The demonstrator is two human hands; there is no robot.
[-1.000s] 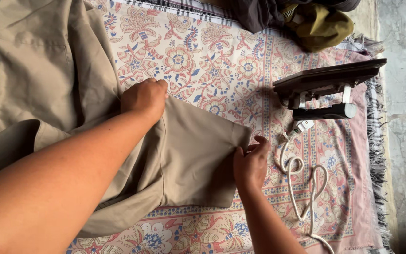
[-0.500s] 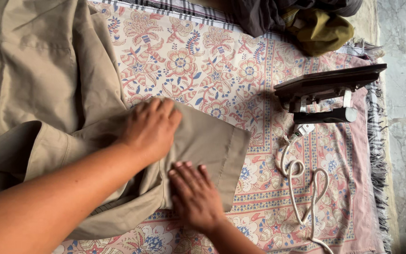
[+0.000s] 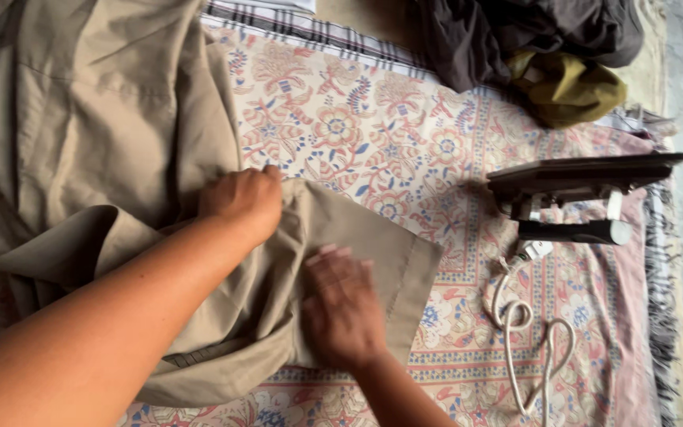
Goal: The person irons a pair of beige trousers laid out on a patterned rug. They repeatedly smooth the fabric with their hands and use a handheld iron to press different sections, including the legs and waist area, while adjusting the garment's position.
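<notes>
Sleeve point(image 3: 373, 253) of the khaki shirt point(image 3: 96, 142) lies flat on the floral cloth point(image 3: 405, 134), its hemmed cuff pointing toward 4 o'clock. Half a second ago your left hand point(image 3: 243, 202) lay spread over the upper part of that sleeve; now it has drawn back toward 9 o'clock and clenched on the fabric at the shoulder seam — gripping, not pressing. Your right hand point(image 3: 341, 304) has slid a little toward the cuff and lies released, palm down, fingers spread and blurred with motion. Judged from that, you've gone from placing the sleeve to pulling it taut and smoothing it, so the panel looks nearly ready.

Out at 3 o'clock the iron point(image 3: 579, 194) rests tipped on its side on the cloth, well apart from both hands, with its white cord point(image 3: 527, 332) looping down toward 5 o'clock. At 1 o'clock a heap of dark and olive clothes point(image 3: 547, 55) sits beyond the cloth's edge — untouched.
</notes>
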